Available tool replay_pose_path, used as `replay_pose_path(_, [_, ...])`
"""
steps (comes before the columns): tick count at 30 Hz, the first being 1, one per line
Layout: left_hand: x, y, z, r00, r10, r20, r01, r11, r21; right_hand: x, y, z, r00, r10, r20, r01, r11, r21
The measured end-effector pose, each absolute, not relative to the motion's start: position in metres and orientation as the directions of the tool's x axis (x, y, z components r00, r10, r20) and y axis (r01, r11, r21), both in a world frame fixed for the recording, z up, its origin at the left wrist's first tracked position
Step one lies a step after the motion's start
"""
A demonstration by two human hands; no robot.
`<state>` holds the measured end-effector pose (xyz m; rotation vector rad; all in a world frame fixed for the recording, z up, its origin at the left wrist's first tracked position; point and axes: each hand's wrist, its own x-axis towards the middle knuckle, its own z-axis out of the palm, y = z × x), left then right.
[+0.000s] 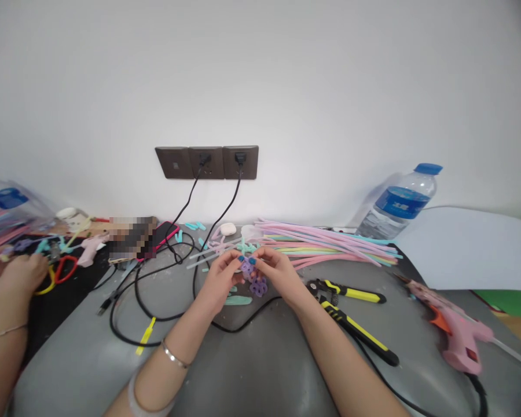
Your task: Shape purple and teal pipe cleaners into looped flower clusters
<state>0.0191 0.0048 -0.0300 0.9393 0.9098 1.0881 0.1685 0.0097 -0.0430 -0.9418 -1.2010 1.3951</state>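
Observation:
Both my hands meet over the grey tabletop, pinching a small purple pipe-cleaner flower [247, 266] between thumbs and fingers. My left hand [222, 278] grips it from the left, and my right hand [278, 272] from the right. Just below the fingertips is a second purple flower [258, 287]; whether it is joined to the held one I cannot tell. Mint-green pipe-cleaner pieces [246, 245] show right behind my fingers. A flat mint-green piece [238, 300] lies on the table under my left hand.
Right of my hands lie a pipe-cleaner bundle [330, 243], yellow-black wire strippers [356, 318] and a pink glue gun [455, 336]. A water bottle [399, 202] leans by the wall. Black cables [141, 295] loop at left, near a phone [162, 236]. A co-worker's hand [19, 278] works beside scissors [65, 269].

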Motion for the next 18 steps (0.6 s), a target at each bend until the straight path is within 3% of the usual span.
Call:
replay_pose_path(8, [0.023,0.004,-0.031,0.121,0.983,-0.138,-0.362,0.173,0.916,0.166,0.009,-0.044,-0.112,0.994,0.008,-0.291,-0.026,-0.956])
replay_pose_path(18, [0.008,0.014,-0.034,0.186,0.975,-0.119,-0.133,0.145,0.98,0.177,0.012,-0.042,-0.152,0.985,-0.083,-0.29,-0.125,-0.949])
